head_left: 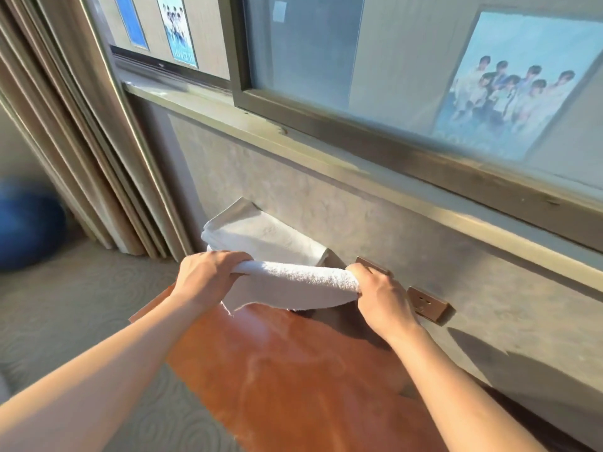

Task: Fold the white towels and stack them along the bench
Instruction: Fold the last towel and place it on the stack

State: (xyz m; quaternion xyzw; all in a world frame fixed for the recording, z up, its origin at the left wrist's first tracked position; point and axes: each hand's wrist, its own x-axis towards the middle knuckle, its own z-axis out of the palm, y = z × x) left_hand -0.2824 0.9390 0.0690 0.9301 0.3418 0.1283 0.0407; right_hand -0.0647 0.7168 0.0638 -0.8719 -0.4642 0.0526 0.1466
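A folded white towel (293,283) hangs just above the far end of the orange-brown bench (293,370). My left hand (205,275) grips its left end and my right hand (381,295) grips its right end, fingers curled round the cloth. Behind it, a stack of folded white towels (257,234) lies at the bench's far end against the wall. The held towel's lower edge droops toward the bench top.
The grey wall (359,223) runs along the bench's right side, with two bronze wall sockets (427,303) close to my right hand. A window frame (359,132) sits above. Beige curtains (81,141) hang at the left, and a blue ball (26,230) lies on the carpet (81,305).
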